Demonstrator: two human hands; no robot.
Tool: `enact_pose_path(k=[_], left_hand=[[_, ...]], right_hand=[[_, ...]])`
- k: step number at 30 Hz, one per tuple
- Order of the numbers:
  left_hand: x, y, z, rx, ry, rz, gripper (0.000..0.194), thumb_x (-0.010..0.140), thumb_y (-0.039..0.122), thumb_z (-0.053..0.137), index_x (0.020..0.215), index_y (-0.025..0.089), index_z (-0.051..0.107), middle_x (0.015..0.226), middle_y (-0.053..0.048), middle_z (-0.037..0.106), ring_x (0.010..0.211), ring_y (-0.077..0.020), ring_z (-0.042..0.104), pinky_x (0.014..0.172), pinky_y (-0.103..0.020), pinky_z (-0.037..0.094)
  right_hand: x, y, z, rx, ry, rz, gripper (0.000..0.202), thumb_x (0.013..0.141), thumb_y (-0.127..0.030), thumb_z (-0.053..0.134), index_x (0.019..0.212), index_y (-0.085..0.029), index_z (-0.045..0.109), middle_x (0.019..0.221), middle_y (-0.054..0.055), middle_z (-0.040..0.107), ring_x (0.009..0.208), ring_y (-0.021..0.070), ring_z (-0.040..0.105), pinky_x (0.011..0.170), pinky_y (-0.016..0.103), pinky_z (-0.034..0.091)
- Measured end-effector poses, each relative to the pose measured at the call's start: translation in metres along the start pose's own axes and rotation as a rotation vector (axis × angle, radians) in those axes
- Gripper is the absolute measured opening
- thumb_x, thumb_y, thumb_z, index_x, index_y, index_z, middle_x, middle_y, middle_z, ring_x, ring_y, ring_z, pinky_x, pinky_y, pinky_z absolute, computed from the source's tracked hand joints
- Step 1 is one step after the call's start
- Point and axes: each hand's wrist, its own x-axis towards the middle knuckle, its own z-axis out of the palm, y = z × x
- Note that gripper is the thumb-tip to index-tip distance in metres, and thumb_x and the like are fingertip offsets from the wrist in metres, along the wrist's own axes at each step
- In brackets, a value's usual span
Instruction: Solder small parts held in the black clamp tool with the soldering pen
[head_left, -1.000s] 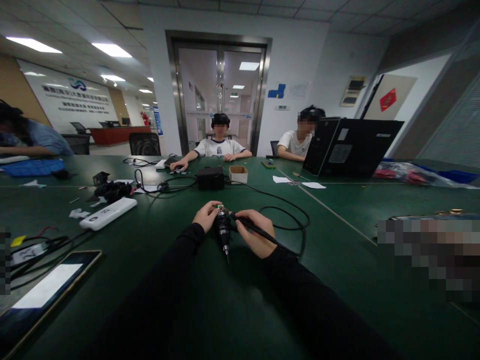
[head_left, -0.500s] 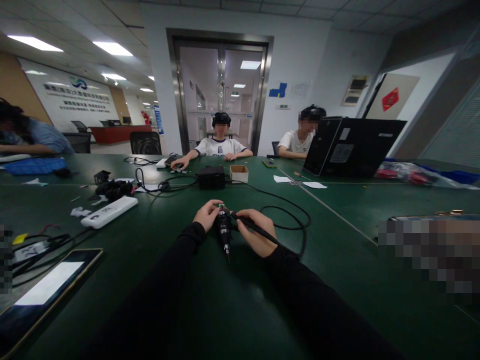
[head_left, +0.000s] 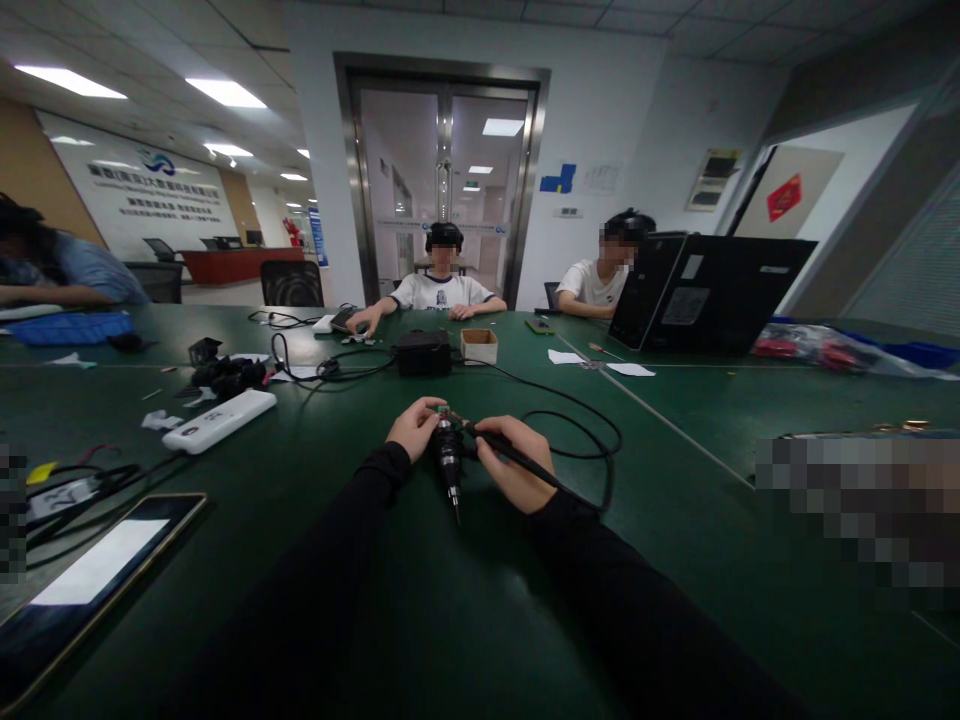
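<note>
In the head view a black cylindrical tool [head_left: 449, 455] lies on the table, its thin metal tip toward me. A small green circuit board [head_left: 443, 411] sits at its far end. The fingers of my left hand [head_left: 412, 430] are closed on that end, at the board; the exact grip is partly hidden. Held like a pen, a black corded soldering iron [head_left: 517, 458] is in my right hand [head_left: 525, 475]. Its front end points left at the board; whether the tip touches is too small to tell.
The iron's cable [head_left: 611, 420] loops to the right, toward a black box [head_left: 422, 353] beside a small open carton [head_left: 478, 346]. Leftward lie a white power bank [head_left: 220, 422], tangled cables and a phone [head_left: 105, 560]. A computer case [head_left: 712, 295] stands far right. Several people sit around.
Both hands stay nearly in place; the view has shifted very slightly. The iron's front end remains by the board.
</note>
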Motion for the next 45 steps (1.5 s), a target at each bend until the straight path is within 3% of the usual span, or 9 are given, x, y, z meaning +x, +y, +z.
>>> enact_pose_path(k=[45], left_hand=[[0.0007, -0.0035, -0.0001, 0.016, -0.003, 0.038, 0.027, 0.080, 0.024, 0.053, 0.106, 0.019, 0.061, 0.085, -0.003, 0.067, 0.087, -0.0171, 0.064, 0.089, -0.034, 0.048]], right_hand=[[-0.0019, 0.0003, 0.0011, 0.002, -0.003, -0.021, 0.013, 0.077, -0.016, 0.057, 0.085, -0.021, 0.066, 0.082, 0.002, 0.070, 0.073, 0.0159, 0.065, 0.070, 0.027, 0.051]])
